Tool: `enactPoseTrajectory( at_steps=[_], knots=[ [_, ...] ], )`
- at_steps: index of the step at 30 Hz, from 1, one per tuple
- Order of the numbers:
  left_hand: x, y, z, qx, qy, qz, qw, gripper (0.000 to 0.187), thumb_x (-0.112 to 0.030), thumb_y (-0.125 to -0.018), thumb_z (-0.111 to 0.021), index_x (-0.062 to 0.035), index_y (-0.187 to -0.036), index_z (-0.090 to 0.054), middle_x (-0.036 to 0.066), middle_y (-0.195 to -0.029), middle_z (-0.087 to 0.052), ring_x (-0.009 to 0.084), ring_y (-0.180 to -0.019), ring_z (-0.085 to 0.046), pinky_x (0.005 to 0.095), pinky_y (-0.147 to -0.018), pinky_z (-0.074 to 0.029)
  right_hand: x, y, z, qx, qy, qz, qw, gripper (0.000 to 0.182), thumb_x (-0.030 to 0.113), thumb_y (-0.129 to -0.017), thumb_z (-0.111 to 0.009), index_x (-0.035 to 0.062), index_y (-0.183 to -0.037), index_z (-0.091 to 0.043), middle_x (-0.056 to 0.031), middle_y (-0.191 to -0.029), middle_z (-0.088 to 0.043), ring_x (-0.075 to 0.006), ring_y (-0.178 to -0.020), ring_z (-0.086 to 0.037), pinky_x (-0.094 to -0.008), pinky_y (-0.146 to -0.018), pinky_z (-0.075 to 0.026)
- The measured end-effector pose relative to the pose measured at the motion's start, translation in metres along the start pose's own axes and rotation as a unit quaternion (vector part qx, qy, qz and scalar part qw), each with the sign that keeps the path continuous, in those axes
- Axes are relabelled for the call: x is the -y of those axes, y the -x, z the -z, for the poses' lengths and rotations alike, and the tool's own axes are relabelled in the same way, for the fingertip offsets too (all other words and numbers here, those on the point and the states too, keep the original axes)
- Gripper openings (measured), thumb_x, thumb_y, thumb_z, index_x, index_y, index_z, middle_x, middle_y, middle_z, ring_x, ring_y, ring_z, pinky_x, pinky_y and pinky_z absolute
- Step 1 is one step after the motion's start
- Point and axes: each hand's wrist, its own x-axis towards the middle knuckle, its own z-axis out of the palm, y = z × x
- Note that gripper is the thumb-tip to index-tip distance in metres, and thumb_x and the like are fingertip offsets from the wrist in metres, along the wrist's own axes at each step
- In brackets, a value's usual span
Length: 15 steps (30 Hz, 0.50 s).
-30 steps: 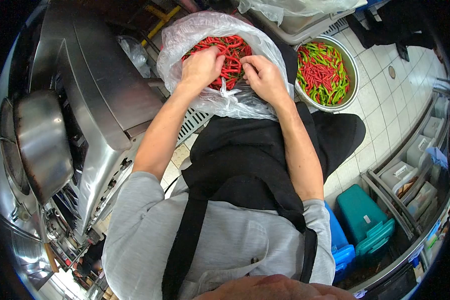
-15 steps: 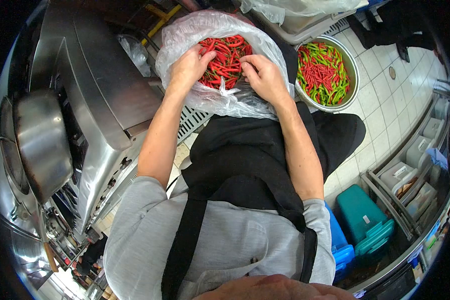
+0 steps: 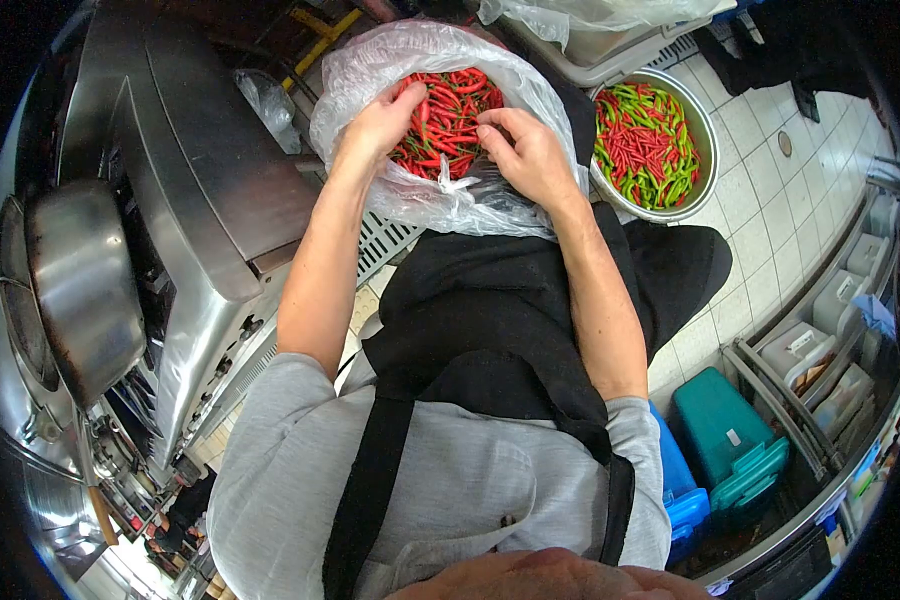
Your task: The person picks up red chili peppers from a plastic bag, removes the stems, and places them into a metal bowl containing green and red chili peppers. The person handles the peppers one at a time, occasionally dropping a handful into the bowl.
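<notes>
A clear plastic bag (image 3: pixel 440 205) full of red chilies (image 3: pixel 452 105) sits in front of me, at the top centre. My left hand (image 3: pixel 375 125) is inside the bag's left side, with a red chili pinched between thumb and fingers. My right hand (image 3: pixel 530 155) rests on the bag's right side, its fingertips curled onto a chili in the pile. To the right of the bag stands a round metal bowl (image 3: pixel 712 150) holding mixed red and green chilies (image 3: pixel 645 140). A black apron covers my lap.
A stainless steel appliance (image 3: pixel 200 170) and a metal pan (image 3: pixel 80 290) fill the left side. Teal (image 3: pixel 730 440) and blue (image 3: pixel 682 490) containers sit on the tiled floor at right, beside a rack of tubs (image 3: pixel 820 330). Another person's dark legs (image 3: pixel 770 50) stand at top right.
My left hand has drawn back from the middle of the chili pile to the bag's left edge, lifting a chili. My right hand has barely moved.
</notes>
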Motion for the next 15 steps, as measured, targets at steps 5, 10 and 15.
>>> enactPoseTrajectory(
  at_steps=[5, 10, 15],
  knots=[
    [-0.022, 0.02, -0.032, 0.083, 0.455, 0.072, 0.884, 0.02, -0.028, -0.097, -0.069, -0.0097, -0.105, -0.068, -0.005, -0.081, -0.061, 0.002, -0.062, -0.046, 0.0174, -0.05, -0.032, -0.004, 0.0, -0.003, 0.001, -0.045, -0.017, 0.999, 0.027, 0.023, -0.094, -0.065, 0.0009, -0.108, -0.069, -0.0193, -0.101, -0.07, -0.033, -0.093, -0.068, -0.0405, -0.08, -0.053],
    [-0.025, 0.033, -0.066, 0.041, 0.51, 0.041, 0.858, 0.019, -0.028, -0.098, -0.068, -0.0093, -0.101, -0.068, -0.006, -0.08, -0.06, 0.0019, -0.063, -0.047, 0.0181, -0.05, -0.034, -0.007, 0.001, -0.004, 0.017, -0.086, -0.046, 0.995, 0.03, 0.027, -0.096, -0.064, 0.0015, -0.111, -0.068, -0.0184, -0.096, -0.071, -0.0322, -0.086, -0.07, -0.0397, -0.075, -0.053],
    [-0.023, 0.04, -0.076, 0.005, 0.421, -0.023, 0.907, 0.02, -0.026, -0.1, -0.064, -0.0068, -0.096, -0.066, -0.003, -0.08, -0.062, 0.003, -0.067, -0.05, 0.0225, -0.056, -0.04, -0.004, 0.001, -0.001, 0.047, -0.098, -0.073, 0.991, 0.026, 0.021, -0.097, -0.063, 0.0008, -0.112, -0.067, -0.0175, -0.088, -0.072, -0.0265, -0.074, -0.072, -0.0378, -0.068, -0.054]
  ],
)
